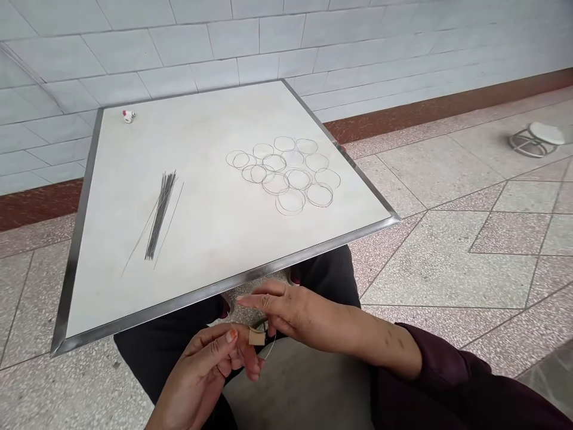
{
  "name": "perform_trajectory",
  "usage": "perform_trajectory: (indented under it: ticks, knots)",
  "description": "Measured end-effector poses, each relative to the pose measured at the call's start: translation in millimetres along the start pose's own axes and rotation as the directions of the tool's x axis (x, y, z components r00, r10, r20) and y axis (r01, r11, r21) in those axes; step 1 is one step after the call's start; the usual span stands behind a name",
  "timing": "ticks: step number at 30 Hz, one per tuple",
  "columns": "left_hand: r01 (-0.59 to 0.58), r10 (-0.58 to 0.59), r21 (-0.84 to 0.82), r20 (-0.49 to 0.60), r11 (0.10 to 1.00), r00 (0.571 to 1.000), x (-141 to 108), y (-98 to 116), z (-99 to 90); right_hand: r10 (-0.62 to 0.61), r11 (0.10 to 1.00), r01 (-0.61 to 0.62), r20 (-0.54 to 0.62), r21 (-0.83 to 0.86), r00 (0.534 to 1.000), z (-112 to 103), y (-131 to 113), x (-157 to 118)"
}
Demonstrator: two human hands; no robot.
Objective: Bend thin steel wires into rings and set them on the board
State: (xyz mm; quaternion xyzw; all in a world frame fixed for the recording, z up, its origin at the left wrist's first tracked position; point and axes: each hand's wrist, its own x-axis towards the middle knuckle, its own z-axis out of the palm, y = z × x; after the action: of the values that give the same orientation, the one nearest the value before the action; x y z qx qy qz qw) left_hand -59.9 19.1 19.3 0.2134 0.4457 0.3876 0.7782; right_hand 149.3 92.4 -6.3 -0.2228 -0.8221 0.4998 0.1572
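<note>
Two hands (pixel 210 361) (pixel 286 307) close together

Left hand (pixel 203 361): near side of table (pixel 206 137); forearm cut off by bottom edge.
Right hand (pixel 290 307): near side of table; thumb hidden.
Curved wire (pixel 273 346): below table's near edge; ends obscured.
Tan piece (pixel 256 338): same place; worn or held, indeterminable.
Red-and-white object (pixel 128 116): table's far left corner; too small to identify.
Stool (pixel 537 140): right of table; blurred.
</note>
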Motion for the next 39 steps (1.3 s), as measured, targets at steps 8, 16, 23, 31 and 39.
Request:
perform_trajectory:
  ticks: [8,16,23,31,39]
  knots:
    - [0.050,-0.050,0.009,-0.005,0.999,0.999,-4,-1,3.2,-0.180,0.935,0.188,0.052,-0.300,0.982,2,-2,3]
    - [0.088,-0.089,0.036,0.018,0.995,0.996,3,-1,2.0,-0.140,0.936,0.148,0.049,-0.320,0.989,1,-6,1]
    - [0.122,-0.121,0.065,-0.018,0.990,0.992,1,0,0.1,-0.112,0.993,0.113,0.036,-0.040,0.993,0,-3,4]
    - [0.191,-0.190,0.019,-0.037,0.981,0.981,2,-1,4.7,-0.102,0.963,0.094,0.017,0.253,0.995,-1,7,10]
    - [0.197,-0.203,-0.084,-0.081,0.977,0.976,3,-3,9.3,-0.117,0.943,0.127,-0.051,0.306,0.992,4,10,10]
